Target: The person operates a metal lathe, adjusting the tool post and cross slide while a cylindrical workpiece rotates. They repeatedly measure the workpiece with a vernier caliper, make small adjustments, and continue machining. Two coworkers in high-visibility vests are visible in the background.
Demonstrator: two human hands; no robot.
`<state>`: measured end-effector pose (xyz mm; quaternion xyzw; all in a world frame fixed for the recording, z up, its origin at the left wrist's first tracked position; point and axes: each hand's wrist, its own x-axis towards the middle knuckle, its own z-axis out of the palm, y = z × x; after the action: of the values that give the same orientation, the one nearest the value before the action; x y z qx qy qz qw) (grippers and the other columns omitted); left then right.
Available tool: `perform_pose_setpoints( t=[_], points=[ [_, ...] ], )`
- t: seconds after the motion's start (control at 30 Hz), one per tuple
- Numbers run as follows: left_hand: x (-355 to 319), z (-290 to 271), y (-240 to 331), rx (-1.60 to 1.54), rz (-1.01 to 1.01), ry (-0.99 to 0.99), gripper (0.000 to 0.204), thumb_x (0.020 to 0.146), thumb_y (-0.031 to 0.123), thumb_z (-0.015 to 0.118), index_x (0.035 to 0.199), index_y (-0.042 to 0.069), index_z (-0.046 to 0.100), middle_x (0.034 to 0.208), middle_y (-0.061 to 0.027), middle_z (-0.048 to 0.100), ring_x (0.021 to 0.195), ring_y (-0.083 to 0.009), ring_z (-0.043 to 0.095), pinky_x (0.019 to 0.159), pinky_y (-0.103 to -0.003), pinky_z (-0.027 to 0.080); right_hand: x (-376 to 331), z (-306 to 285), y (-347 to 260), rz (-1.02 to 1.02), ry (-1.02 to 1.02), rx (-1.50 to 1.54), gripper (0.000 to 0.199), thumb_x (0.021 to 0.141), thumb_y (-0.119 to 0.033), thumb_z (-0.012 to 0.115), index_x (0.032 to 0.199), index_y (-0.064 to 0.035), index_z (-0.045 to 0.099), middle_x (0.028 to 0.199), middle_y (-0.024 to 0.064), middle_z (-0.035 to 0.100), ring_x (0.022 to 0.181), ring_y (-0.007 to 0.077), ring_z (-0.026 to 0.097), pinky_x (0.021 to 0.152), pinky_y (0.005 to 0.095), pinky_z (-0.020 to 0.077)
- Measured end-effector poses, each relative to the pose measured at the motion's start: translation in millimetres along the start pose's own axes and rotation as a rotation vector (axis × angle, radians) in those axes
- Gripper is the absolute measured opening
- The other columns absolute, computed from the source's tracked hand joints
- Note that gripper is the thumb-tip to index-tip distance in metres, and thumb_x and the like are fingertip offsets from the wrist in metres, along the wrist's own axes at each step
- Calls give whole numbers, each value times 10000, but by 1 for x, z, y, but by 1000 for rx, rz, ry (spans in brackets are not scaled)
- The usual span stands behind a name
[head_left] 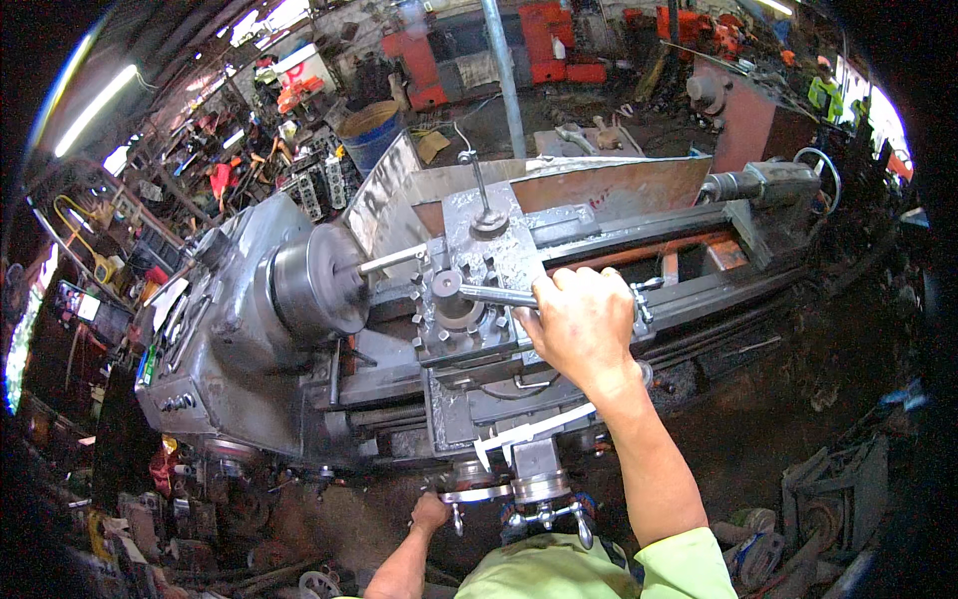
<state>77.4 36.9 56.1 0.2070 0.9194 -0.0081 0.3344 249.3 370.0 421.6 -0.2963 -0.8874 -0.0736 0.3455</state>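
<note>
I stand at a grey metal lathe (pixel 230 339). My right hand (pixel 579 319) is closed around the steel lever (pixel 494 294) on top of the square tool post (pixel 461 309). A shiny round bar (pixel 391 261) sticks out of the blurred chuck (pixel 314 282) toward the tool post. My left hand (pixel 431 512) grips the carriage handwheel (pixel 477 493) low on the lathe's front. A vernier caliper (pixel 529 431) lies on the carriage just below my right forearm.
A second handwheel (pixel 542 486) with a crank (pixel 551 515) sits beside the left hand. The tailstock (pixel 763 185) is at the bed's right end. A metal splash guard (pixel 559 190) stands behind, with a steel post (pixel 504 70), blue barrel (pixel 369 130) and red machines (pixel 544 40) beyond.
</note>
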Motion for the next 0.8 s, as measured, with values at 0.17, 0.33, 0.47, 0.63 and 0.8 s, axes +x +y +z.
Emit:
perform_pose_setpoints(
  t=[0.17,0.33,0.47,0.63,0.8],
  points=[
    [3,5,-3,76,13,4,522,806,350,631,1198,9,583,1236,-248,596,1166,-399,577,979,-470,473,-1,2,0,3,-8,14,249,707,-332,763,773,-111,671,705,67,638,711,253,636,692,409,466],
    [14,15,-6,51,-54,8,452,817,329,626,1157,31,604,1224,-230,613,1131,-383,610,948,-470,495,-5,8,6,-4,-13,4,261,694,-298,776,828,-110,654,773,59,634,779,255,632,743,421,471],
    [8,12,-8,47,75,-56,452,852,335,534,1175,40,649,1236,-223,619,1142,-376,610,921,-493,512,-2,2,-2,7,-34,11,315,673,-276,785,918,-104,688,844,95,650,854,289,625,796,431,461],
    [-1,-1,-2,-139,33,-91,432,814,268,536,1170,44,634,1169,-251,637,1099,-410,616,932,-511,489,-1,-1,-7,75,-63,-22,289,661,-259,793,871,-83,700,811,107,640,810,301,612,766,439,442],
    [-15,3,1,-145,149,120,388,828,291,552,1070,15,679,1130,-242,656,1065,-389,636,897,-487,508,-4,7,-6,61,14,-40,263,658,-269,800,771,-73,666,769,105,628,783,302,607,744,433,442]
  ],
)
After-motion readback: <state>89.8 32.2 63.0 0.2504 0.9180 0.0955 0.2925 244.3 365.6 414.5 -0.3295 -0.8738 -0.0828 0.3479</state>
